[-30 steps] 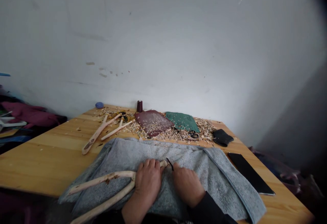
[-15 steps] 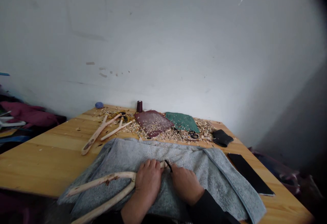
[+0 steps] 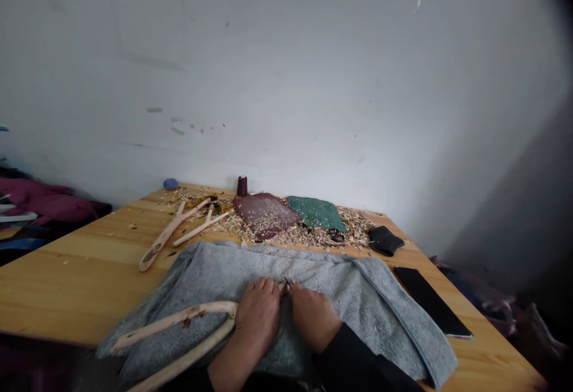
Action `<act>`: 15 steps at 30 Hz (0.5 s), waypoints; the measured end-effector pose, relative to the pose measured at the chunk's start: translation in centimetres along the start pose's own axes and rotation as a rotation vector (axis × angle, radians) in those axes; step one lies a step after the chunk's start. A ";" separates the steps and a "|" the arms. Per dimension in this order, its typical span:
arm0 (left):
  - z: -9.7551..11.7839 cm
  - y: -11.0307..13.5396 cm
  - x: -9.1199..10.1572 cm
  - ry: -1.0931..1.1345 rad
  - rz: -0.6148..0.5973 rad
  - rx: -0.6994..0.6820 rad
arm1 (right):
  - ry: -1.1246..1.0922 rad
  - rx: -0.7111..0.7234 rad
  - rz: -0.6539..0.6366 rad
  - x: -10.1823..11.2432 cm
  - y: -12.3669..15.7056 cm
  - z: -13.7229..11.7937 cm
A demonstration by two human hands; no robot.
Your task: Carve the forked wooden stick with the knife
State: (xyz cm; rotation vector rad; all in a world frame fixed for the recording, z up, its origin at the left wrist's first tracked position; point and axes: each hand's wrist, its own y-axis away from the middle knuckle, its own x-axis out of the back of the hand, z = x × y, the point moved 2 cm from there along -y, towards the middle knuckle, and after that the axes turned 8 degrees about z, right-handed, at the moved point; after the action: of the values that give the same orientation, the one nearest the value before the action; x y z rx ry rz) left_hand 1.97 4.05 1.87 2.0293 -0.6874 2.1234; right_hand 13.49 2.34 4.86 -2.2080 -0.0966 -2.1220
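Forked branch (image 3: 210,308) of pale wood lying across a grey cloth (image 3: 215,269) on the wooden table (image 3: 71,287); clock directions are taken from the left hand (image 3: 258,311), with twelve o'clock away from the wearer. That hand is clenched from above around the stem, just beyond the fork; the two prongs run out towards eight and nine o'clock, and the stem's short end emerges at about two. The right hand (image 3: 314,315), at three o'clock, is closed on a slim dark tool (image 3: 287,284), its handle hidden by the fist; the tool's tip lies at the stem end, though contact cannot be told. The wood is probably light and stiff, dry rather than slippery, and unlikely to break under a firm grip; the long prongs may make it twist. The stem near the fork appears the best hold, with fingers kept back from the tip. The cloth, soft and creased, could slide beneath it. Two smaller forked sticks (image 3: 162,241) lie between ten and eleven o'clock; wood shavings (image 3: 313,238) spread at one.
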 end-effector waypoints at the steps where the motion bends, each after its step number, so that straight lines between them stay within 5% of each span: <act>1: 0.0 0.0 0.1 0.003 0.000 -0.001 | 0.002 -0.008 0.003 0.0 -0.1 -0.2; 9: 0.5 0.5 0.8 0.040 -0.004 -0.025 | -0.015 -0.052 0.001 -0.5 -2.1 -1.3; 15: 0.4 0.6 -0.1 0.010 0.076 0.064 | -0.090 -0.046 -0.044 -1.0 -1.7 1.7</act>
State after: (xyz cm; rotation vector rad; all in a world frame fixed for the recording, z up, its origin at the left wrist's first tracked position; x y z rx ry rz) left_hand 2.11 3.41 1.64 2.0551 -0.7154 2.2237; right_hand 14.99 4.21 3.81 -2.3487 -0.1041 -2.0664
